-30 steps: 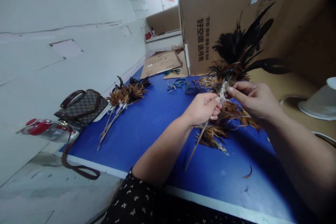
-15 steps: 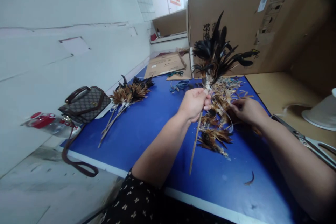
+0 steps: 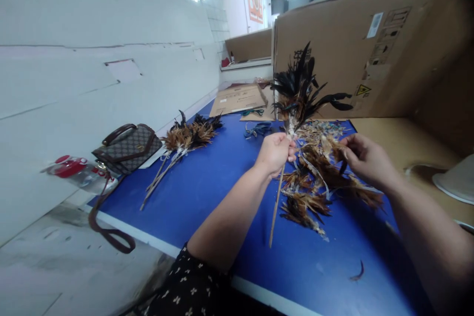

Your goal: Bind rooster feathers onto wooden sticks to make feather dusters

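My left hand (image 3: 277, 152) is closed around the stick of a feather duster (image 3: 296, 89), just below its tuft of dark feathers. The duster stands nearly upright, its thin stick slanting down over the blue table (image 3: 207, 197). On the right, my right hand (image 3: 365, 158) pinches brown feathers (image 3: 336, 148), thumb against fingers, at the edge of a loose feather pile (image 3: 314, 168). Part of that pile lies behind the duster's stick and my left hand. Farther left, finished-looking feather dusters (image 3: 188, 138) lie together with their sticks toward me.
A patterned handbag (image 3: 129, 150) and a red-capped plastic bottle (image 3: 81, 173) stand at the left edge. Blue ties (image 3: 257, 129) and flat cardboard (image 3: 239, 98) lie at the back. A big cardboard box (image 3: 333, 49) rises behind; a white container (image 3: 457, 180) is at right.
My right hand has moved slightly right and lifted, drawing brown feathers up from the pile. My left hand still grips the duster. The view has shifted, and the scissors at right are now hidden.
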{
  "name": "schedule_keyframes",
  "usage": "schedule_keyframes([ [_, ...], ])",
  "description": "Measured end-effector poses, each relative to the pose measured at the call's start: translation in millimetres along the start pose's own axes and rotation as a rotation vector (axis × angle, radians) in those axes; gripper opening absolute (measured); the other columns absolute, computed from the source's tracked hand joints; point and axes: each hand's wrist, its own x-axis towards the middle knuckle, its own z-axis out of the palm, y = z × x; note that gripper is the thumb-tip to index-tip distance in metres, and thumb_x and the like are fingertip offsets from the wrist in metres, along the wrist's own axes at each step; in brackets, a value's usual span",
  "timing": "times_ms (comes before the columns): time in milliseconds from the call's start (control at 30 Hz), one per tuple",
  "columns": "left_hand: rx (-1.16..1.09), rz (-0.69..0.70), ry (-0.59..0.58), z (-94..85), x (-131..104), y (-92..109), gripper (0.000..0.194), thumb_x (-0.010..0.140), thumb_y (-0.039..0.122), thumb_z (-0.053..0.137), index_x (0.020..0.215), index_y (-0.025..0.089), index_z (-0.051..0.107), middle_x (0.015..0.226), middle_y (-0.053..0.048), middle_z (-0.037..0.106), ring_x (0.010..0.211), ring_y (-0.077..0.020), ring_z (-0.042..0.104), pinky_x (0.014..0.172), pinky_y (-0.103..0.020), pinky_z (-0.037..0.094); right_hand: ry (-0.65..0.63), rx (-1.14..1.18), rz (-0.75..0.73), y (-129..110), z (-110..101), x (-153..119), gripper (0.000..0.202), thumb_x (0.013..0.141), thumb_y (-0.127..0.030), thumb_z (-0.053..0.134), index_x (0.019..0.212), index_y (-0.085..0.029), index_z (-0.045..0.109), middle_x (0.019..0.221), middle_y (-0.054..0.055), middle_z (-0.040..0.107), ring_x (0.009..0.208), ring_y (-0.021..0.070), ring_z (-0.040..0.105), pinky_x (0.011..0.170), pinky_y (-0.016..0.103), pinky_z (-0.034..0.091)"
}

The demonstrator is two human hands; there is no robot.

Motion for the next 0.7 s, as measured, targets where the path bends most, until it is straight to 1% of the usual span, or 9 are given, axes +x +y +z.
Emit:
schedule_keyframes([
  [67, 0.0, -0.014, -0.004, 0.1, 3, -4, 0.027, 0.102, 0.003, 0.051, 0.078, 0.011, 0.058, 0.067, 0.002, 0.055, 0.047, -0.0037, 0.043, 0.044, -0.019, 0.031, -0.026, 0.139, 0.003, -14, -3, 0, 0.017, 0.099, -0.035, 0.062, 0.11, -0.022, 0.063, 0.089, 0.008, 0.076, 0.074, 0.0185, 0.069, 0.067, 0.028, 0.055],
  [133, 0.006, -0.026, -0.011, 0.9, 5, -9, 0.029, 0.104, 0.004, 0.049, 0.077, 0.012, 0.058, 0.066, 0.002, 0.054, 0.047, -0.0038, 0.042, 0.044, -0.019, 0.031, -0.055, 0.253, 0.006, -28, -5, -1, 0.026, 0.098, -0.038, 0.067, 0.119, -0.022, 0.067, 0.103, 0.01, 0.078, 0.087, 0.0207, 0.073, 0.079, 0.031, 0.058],
  [200, 0.014, -0.033, -0.008, 2.4, 7, -14, 0.032, 0.105, 0.005, 0.048, 0.075, 0.012, 0.056, 0.065, 0.002, 0.053, 0.046, -0.0037, 0.042, 0.044, -0.018, 0.032, -0.072, 0.275, -0.002, -39, -7, -2, 0.033, 0.096, -0.041, 0.07, 0.123, -0.022, 0.071, 0.113, 0.01, 0.079, 0.099, 0.0235, 0.074, 0.092, 0.036, 0.058],
  [267, 0.019, -0.04, -0.003, 4.2, 7, -19, 0.032, 0.105, 0.007, 0.051, 0.074, 0.013, 0.056, 0.064, 0.002, 0.053, 0.046, -0.0034, 0.042, 0.045, -0.018, 0.032, -0.082, 0.24, -0.016, -46, -8, -3, 0.032, 0.096, -0.044, 0.069, 0.118, -0.023, 0.076, 0.113, 0.01, 0.08, 0.102, 0.0255, 0.074, 0.097, 0.04, 0.057],
  [367, 0.034, -0.062, 0.003, 7.4, 7, -25, 0.029, 0.105, 0.009, 0.055, 0.076, 0.012, 0.057, 0.063, 0.003, 0.054, 0.045, -0.0035, 0.042, 0.044, -0.017, 0.032, -0.083, 0.185, -0.054, -49, -6, -3, 0.027, 0.096, -0.044, 0.068, 0.108, -0.022, 0.079, 0.106, 0.008, 0.081, 0.098, 0.0261, 0.074, 0.096, 0.042, 0.056],
  [467, 0.069, -0.09, -0.017, 10.3, 6, -31, 0.03, 0.105, 0.009, 0.054, 0.076, 0.012, 0.058, 0.062, 0.002, 0.053, 0.045, -0.004, 0.043, 0.045, -0.017, 0.034, -0.053, 0.156, -0.121, -49, -2, -2, 0.021, 0.096, -0.039, 0.069, 0.104, -0.022, 0.079, 0.102, 0.007, 0.08, 0.095, 0.0249, 0.074, 0.093, 0.04, 0.057],
  [600, 0.121, -0.13, -0.079, 12.4, 3, -37, 0.034, 0.105, 0.013, 0.058, 0.071, 0.015, 0.053, 0.058, 0.004, 0.051, 0.045, -0.0044, 0.045, 0.045, -0.016, 0.036, 0.016, 0.106, -0.317, -51, 2, -3, 0.014, 0.098, -0.025, 0.067, 0.106, -0.023, 0.078, 0.102, 0.007, 0.078, 0.095, 0.0221, 0.074, 0.092, 0.037, 0.057],
  [700, 0.16, -0.18, -0.136, 13.8, 0, -37, 0.033, 0.108, 0.014, 0.05, 0.075, 0.013, 0.055, 0.064, -0.001, 0.061, 0.043, -0.005, 0.049, 0.043, -0.017, 0.036, 0.1, 0.044, -0.443, -53, 5, -3, 0.018, 0.099, -0.014, 0.063, 0.108, -0.023, 0.076, 0.104, 0.008, 0.076, 0.094, 0.0206, 0.073, 0.089, 0.034, 0.057],
])
